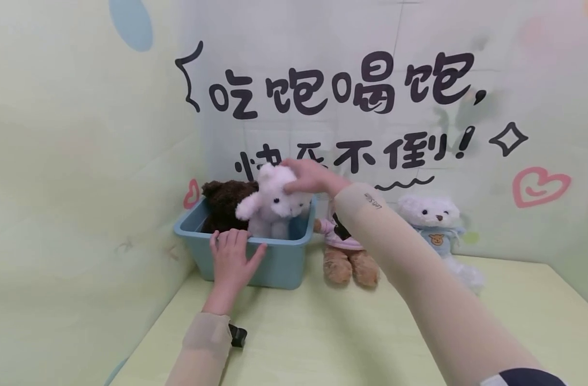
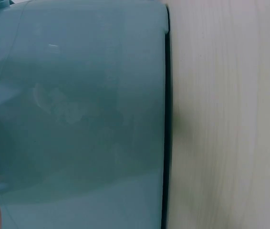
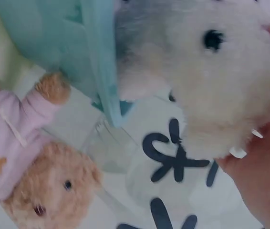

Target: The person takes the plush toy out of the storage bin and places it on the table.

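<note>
The printed wall [image 1: 496, 32] spans the rear and carries two lines of large black characters. The pale wood-grain table [image 1: 322, 332] extends forward below it. The blue bin [image 1: 274, 268] stands upright at the table's rear left. To the right of the bin, the tan bear in a pink top [image 1: 339, 265] sits partly behind the right forearm; farther right, the white bear [image 1: 426, 206] wears a light blue top and is also partly covered by that forearm. The dark brown plush [image 1: 223, 206] occupies the left part of the bin; its facing cannot be determined. The pale plush [image 1: 267, 206] — upright, face toward the front right — is located inside the bin, beside the brown one, with its head above the rim. The right hand [image 1: 310, 177] grips this head from above: the fingers lie over the crown and the thumb presses the side, pinching the head between them. The left hand [image 1: 233, 262] rests on the bin's front rim, fingers slightly spread along it, thumb extended apart from them. Smallest is the bear emblem [image 1: 437, 239] on the light blue top.
</note>
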`<state>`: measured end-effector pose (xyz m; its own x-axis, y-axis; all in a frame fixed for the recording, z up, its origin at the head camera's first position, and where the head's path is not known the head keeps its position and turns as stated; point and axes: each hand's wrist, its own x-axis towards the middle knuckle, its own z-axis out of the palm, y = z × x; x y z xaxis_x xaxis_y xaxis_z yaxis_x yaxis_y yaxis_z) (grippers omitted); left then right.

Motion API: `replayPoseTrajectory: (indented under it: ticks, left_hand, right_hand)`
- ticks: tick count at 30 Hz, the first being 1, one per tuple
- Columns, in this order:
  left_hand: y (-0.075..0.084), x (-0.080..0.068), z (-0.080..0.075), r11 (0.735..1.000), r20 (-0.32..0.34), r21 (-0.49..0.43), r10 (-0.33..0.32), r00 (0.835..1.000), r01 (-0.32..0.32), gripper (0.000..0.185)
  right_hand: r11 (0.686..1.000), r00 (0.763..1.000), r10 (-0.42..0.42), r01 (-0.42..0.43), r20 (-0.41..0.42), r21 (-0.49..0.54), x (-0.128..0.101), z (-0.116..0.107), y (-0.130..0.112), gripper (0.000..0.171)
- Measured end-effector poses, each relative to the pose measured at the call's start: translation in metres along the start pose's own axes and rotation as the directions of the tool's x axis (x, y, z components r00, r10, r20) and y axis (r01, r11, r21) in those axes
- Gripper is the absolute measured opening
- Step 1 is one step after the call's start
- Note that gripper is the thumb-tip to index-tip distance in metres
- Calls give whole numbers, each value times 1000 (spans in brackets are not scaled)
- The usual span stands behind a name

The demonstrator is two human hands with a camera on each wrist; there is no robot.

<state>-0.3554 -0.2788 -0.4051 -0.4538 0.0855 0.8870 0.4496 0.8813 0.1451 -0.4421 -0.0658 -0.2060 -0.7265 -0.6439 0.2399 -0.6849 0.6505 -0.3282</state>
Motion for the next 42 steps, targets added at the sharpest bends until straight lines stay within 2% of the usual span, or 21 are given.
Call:
replayPoseTrajectory:
  ticks: [5, 9, 15, 19, 22, 27, 30, 34, 39, 42]
  left_hand:
    - [0, -2, 2, 1000, -4, -5, 3, 1000, -3, 65]
    - [-2, -3, 3, 1000, -9, -13, 4, 1000, -4, 64]
    - [-3, 1, 2, 1000, 9, -19, -5, 1000, 5, 62]
    - [-2, 2, 2, 1000, 16, -23, -9, 1000, 9, 65]
    - [-1, 2, 2, 1000, 20, -27, -10, 1000, 10, 66]
    - [1, 1, 3, 1000, 18, -22, -10, 1000, 11, 66]
    - [-2, 0, 3, 1000, 14, -13, -15, 1000, 15, 67]
    - [-3, -1, 3, 1000, 17, -8, -11, 1000, 12, 66]
    - [-3, 0, 4, 1000, 26, -9, -8, 1000, 8, 64]
    - [-2, -1, 3, 1000, 36, -3, -13, 999, 13, 63]
  right_hand:
    - [999, 989, -9, 16, -145, 45, -9, -25, -5, 64]
    - [998, 970, 24, -9, -241, 62, -20, -47, -11, 60]
    - [989, 911, 98, -43, -400, 143, -33, -82, -15, 53]
    - [976, 876, 170, -88, -451, 197, -41, -103, -17, 49]
    - [967, 876, 217, -133, -431, 217, -47, -114, -17, 46]
    - [969, 922, 226, -179, -314, 171, -58, -116, -12, 44]
    - [978, 947, 192, -163, -259, 130, -57, -108, -6, 44]
    - [983, 953, 174, -153, -246, 105, -55, -93, 3, 44]
    - [975, 965, 220, -212, -141, 70, -53, -72, 13, 52]
    - [966, 962, 256, -250, -97, 70, -53, -60, 18, 58]
